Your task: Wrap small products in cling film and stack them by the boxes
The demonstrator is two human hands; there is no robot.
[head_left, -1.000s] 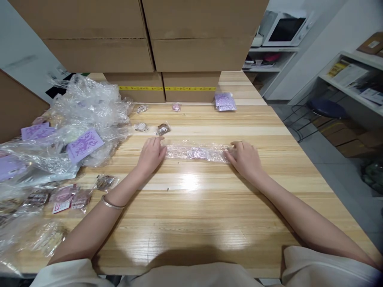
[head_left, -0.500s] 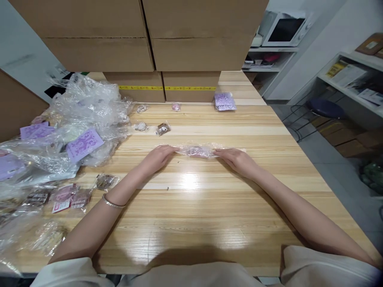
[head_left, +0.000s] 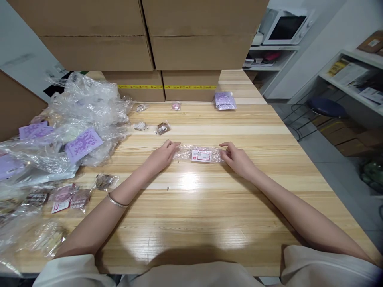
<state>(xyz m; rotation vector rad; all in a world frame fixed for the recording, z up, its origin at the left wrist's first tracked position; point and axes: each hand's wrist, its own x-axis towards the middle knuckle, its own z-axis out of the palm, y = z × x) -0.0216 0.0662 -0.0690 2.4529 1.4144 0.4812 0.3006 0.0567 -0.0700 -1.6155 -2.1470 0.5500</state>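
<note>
A small packet rolled in clear plastic wrap (head_left: 186, 153) lies on the wooden table in front of me, a white label with red print (head_left: 201, 156) facing up through the film. My left hand (head_left: 165, 154) is closed on the left end of the wrap. At the right end, my right hand (head_left: 236, 158) has its index finger and thumb apart, the thumb at the film's edge. Beyond the packet are a small brown wrapped piece (head_left: 162, 128), a pale wrapped piece (head_left: 140, 126) and a pink one (head_left: 176, 106).
Crumpled clear plastic bags (head_left: 86, 103) heap up on the left, with purple printed cards (head_left: 83, 145) among them. Several small wrapped packets (head_left: 63, 193) lie below the heap. Cardboard boxes (head_left: 191, 48) stand across the back. A purple packet (head_left: 225, 101) sits at the back right.
The wrapped packet has turned over, so its white label now faces up. My right hand's finger and thumb have parted at its end, and my left hand has shifted slightly.
</note>
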